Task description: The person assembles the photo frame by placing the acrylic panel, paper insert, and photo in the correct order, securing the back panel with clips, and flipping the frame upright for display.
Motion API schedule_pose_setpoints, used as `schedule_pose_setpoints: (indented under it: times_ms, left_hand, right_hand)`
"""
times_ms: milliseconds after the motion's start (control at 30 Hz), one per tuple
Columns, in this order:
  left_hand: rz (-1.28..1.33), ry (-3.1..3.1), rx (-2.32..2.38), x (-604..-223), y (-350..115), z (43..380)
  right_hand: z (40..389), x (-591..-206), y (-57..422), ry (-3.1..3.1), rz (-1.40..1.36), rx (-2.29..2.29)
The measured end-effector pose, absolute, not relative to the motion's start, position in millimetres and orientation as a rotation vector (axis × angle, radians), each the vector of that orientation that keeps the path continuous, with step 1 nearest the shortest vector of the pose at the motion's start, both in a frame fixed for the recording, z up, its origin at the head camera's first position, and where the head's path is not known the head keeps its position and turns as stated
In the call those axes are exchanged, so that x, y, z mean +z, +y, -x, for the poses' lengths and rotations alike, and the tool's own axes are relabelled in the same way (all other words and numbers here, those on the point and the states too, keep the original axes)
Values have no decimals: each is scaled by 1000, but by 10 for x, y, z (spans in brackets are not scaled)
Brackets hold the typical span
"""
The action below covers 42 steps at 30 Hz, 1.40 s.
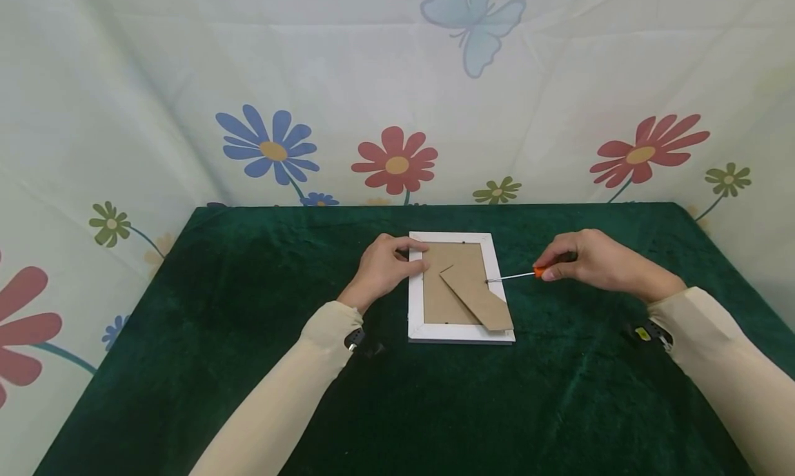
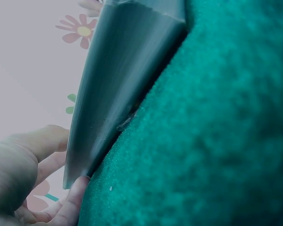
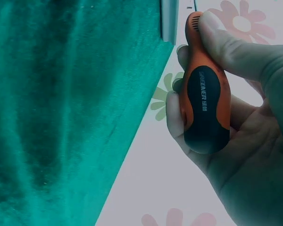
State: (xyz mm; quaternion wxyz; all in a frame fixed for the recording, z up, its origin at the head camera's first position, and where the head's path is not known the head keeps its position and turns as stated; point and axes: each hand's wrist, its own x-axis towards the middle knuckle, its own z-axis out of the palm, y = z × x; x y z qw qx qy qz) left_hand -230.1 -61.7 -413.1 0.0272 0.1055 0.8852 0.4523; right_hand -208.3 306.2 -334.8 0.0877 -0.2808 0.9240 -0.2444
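Observation:
A white picture frame lies face down on the dark green cloth, its brown backing board showing. A slanted brown stand flap crosses the board toward the lower right. With thumb and fingers, my left hand holds the frame by its left edge; the left wrist view shows the frame's side between them. In my right hand is a screwdriver with an orange and black handle, pinched near the shaft end. Its thin metal shaft reaches left, the tip at the inner right edge of the frame.
The green cloth covers the table out to its far edge. Behind it hangs a pale curtain printed with flowers and a butterfly. A dark wrist strap sits at my left cuff, another strap at my right.

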Motion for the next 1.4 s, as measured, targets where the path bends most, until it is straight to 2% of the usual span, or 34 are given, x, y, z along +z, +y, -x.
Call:
schedule_pose_setpoints:
  times_ms: [600,1067,1400]
  left_hand:
    - [-306,2732,1397,-4117,-648,2284]
    - [-339,2717,1390,-4122,-608,2281]
    - [-320,2723,1382,-4115,-626,2289]
  right_hand:
    - [2114,-3252,2976,2737,852,-659]
    - [2084,-3667,3167,2684,609,-978]
    - [2073,-3784,3211,2497,589,-1124]
